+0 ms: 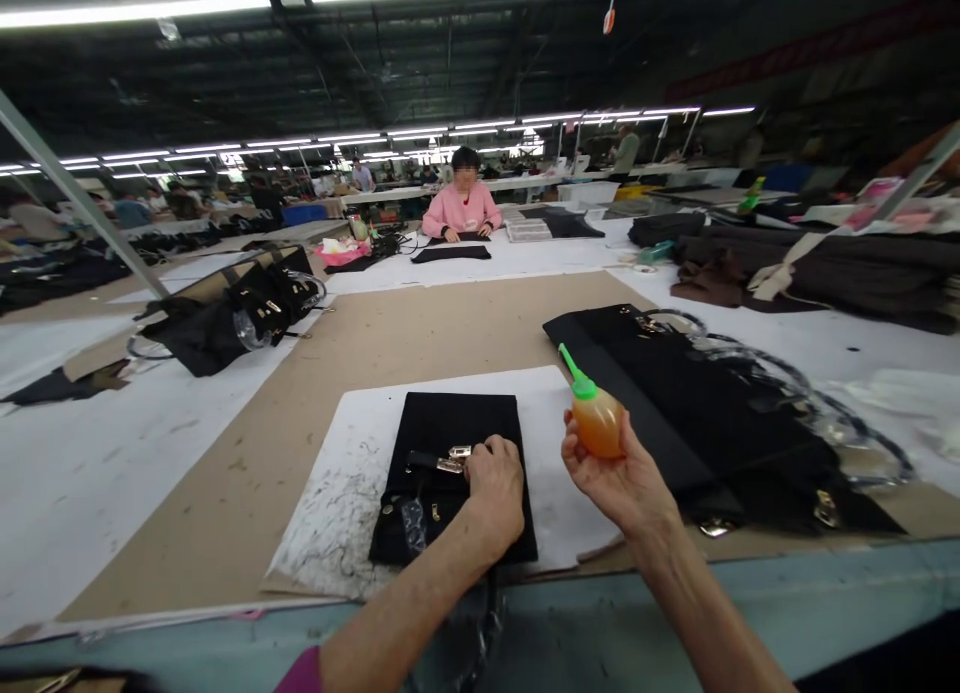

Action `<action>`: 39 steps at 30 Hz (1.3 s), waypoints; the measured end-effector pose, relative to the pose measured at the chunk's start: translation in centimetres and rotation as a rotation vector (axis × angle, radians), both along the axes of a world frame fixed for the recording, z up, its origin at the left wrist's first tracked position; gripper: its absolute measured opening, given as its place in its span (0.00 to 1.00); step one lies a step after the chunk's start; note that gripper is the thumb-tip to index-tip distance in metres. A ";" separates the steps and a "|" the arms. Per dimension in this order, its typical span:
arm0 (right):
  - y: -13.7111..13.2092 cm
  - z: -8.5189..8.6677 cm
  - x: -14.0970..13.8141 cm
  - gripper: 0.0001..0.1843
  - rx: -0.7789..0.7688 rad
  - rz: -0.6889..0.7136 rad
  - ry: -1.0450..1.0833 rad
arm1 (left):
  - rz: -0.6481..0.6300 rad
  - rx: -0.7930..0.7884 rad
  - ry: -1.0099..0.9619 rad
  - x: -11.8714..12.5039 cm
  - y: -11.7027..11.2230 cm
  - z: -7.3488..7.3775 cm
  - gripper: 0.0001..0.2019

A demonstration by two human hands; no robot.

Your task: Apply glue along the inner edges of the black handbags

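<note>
A black bag panel (pixel 457 423) with small metal fittings (pixel 452 459) lies flat on a stained white sheet (pixel 330 503) near the table's front edge. My left hand (pixel 495 488) rests on the panel with its fingers curled at the metal fittings. My right hand (pixel 619 478) is raised just right of the panel. It is closed round a small orange squeeze bottle (pixel 598 420) with a green nozzle that points up and to the left.
A pile of black bag parts (pixel 712 413) with clear plastic wrap lies to the right, another black heap (pixel 225 318) to the left. Brown board (pixel 420 333) covers the table's middle. A person in pink (pixel 461 208) sits at the far end. Dark fabric stacks (pixel 825 263) lie at right.
</note>
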State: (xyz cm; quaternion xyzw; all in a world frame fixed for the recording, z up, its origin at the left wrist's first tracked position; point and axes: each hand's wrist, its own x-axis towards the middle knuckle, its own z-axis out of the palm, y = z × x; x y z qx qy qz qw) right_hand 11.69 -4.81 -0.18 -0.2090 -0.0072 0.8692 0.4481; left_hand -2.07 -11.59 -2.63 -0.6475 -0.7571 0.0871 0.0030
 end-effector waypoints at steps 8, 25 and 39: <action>-0.9 0.8 2.5 0.22 -0.013 -0.003 0.034 | -0.027 0.174 0.092 -1.6 -0.8 0.6 0.23; -0.5 12.3 -1.4 0.23 0.112 -0.001 0.034 | -0.074 0.229 -1.163 -15.6 -1.6 15.6 0.18; 2.4 11.4 -10.9 0.22 0.262 0.113 0.037 | 0.160 0.312 -1.603 -21.5 -0.7 7.2 0.19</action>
